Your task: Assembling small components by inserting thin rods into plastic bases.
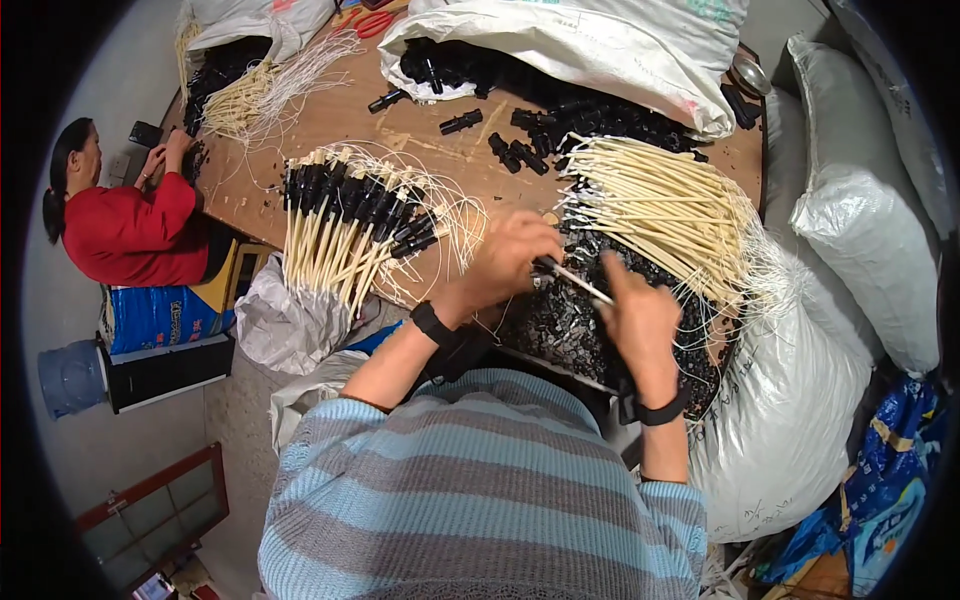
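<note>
My left hand (pixel 515 250) is closed around a black plastic fitting (pixel 543 266), held over the near edge of the table. From it a thin pale stick (pixel 582 285) slants down to the right. My right hand (pixel 642 322) has its thumb and fingers at the stick's other end. Below both hands lies a heap of small black and grey bits (pixel 565 330). Just beyond my right hand is a thick bundle of cream sticks (pixel 660 205), trailing white strings. Left of my left hand lies a fanned pile of sticks with black fittings (pixel 350 205) on their far ends.
A white woven sack (pixel 570 45) spills loose black fittings (pixel 520 152) across the table's far side. Full grey-white sacks (pixel 865 215) stand at the right. At the far left a person in red (pixel 135 230) works beside another stick pile (pixel 240 105). Red scissors (pixel 374 24) lie at the back.
</note>
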Demonstrator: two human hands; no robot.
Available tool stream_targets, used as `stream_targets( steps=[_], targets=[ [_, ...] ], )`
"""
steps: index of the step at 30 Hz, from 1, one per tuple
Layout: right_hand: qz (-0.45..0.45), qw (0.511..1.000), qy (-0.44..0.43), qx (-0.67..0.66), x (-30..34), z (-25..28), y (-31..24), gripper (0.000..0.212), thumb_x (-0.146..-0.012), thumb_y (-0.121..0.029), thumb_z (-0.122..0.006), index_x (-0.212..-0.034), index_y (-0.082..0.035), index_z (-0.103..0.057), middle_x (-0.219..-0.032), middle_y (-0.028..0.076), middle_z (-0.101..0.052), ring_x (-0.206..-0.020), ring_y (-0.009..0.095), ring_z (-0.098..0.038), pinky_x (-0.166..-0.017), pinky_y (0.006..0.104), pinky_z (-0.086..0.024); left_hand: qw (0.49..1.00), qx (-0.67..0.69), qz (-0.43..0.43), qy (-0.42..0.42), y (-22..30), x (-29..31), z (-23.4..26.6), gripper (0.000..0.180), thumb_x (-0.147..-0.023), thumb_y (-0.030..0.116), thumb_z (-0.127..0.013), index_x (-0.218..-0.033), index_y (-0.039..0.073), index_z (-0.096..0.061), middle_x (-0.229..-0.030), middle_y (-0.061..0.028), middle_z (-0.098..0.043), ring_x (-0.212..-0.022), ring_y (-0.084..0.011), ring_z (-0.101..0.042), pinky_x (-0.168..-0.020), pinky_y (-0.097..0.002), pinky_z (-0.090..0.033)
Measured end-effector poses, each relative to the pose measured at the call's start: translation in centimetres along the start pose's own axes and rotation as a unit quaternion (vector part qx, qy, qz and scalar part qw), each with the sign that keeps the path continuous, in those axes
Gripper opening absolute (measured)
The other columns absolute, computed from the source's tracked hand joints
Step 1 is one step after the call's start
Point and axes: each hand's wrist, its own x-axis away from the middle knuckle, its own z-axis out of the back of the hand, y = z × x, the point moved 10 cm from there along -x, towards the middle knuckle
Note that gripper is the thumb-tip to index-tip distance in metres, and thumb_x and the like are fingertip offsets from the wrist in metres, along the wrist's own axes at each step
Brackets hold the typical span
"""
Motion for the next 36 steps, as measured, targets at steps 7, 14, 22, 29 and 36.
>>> stream_targets(
  steps=[7, 14, 22, 29, 36],
  targets=[
    [-0.041, 0.982, 0.024, -0.181, 0.2, -1.5, 1.3, 0.019, -0.079, -0.008, -0.07, -0.097, -0.004, -0.067, -0.1, 0.02, -0.068, -0.075, 0.026, -0.067, -0.059, 0.0333, -0.05, 0.965, -0.217, -0.087, -0.119, 8.1, -1.7, -2.6, 0.024, -0.082, 0.015, -0.064, -0.106, 0.017, -0.066, -0.082, -0.0019, -0.065, -0.065, -0.0175, -0.061, -0.049, -0.029, -0.045],
    [-0.131, 0.664, -0.002, -0.736, 1.5, -1.5, 4.4, 0.011, -0.083, -0.013, -0.07, -0.075, -0.006, -0.065, -0.097, 0.008, -0.069, -0.07, 0.012, -0.061, -0.059, 0.0232, -0.047, 0.949, 0.025, 0.314, 0.011, -6.1, 2.9, 1.9, 0.015, -0.085, 0.009, -0.06, -0.099, 0.006, -0.066, -0.069, -0.0054, -0.062, -0.057, -0.0135, -0.058, -0.052, -0.0279, -0.044],
    [-0.113, 0.93, -0.03, -0.349, 0.2, -4.0, -0.8, 0.017, -0.079, -0.011, -0.073, -0.094, -0.005, -0.07, -0.07, 0.011, -0.064, -0.053, 0.021, -0.059, -0.053, 0.0299, -0.047, 0.922, 0.186, 0.337, -0.044, -3.4, 2.0, -1.2, 0.023, -0.079, 0.002, -0.064, -0.103, -0.001, -0.066, -0.08, 0.0005, -0.064, -0.071, -0.0051, -0.054, -0.065, -0.0218, -0.046],
    [-0.074, 0.952, 0.107, -0.276, 0.5, -1.4, -0.5, 0.01, -0.081, -0.008, -0.068, -0.09, -0.007, -0.07, -0.057, 0.01, -0.058, -0.048, 0.019, -0.058, -0.048, 0.0299, -0.044, 0.988, -0.043, 0.151, 0.0, -0.8, 1.0, 0.7, 0.033, -0.071, -0.002, -0.056, -0.101, 0.007, -0.065, -0.087, -0.0135, -0.067, -0.084, -0.0334, -0.064, -0.072, -0.0409, -0.051],
    [-0.074, 0.952, 0.08, -0.285, 0.4, -2.4, -0.7, 0.009, -0.081, -0.01, -0.066, -0.089, -0.007, -0.069, -0.066, 0.013, -0.065, -0.055, 0.028, -0.063, -0.05, 0.0358, -0.048, 0.988, -0.025, 0.142, -0.057, 0.3, 0.9, -0.6, 0.04, -0.069, -0.008, -0.056, -0.106, 0.005, -0.063, -0.097, -0.0143, -0.065, -0.095, -0.0351, -0.062, -0.082, -0.042, -0.049]
  ],
)
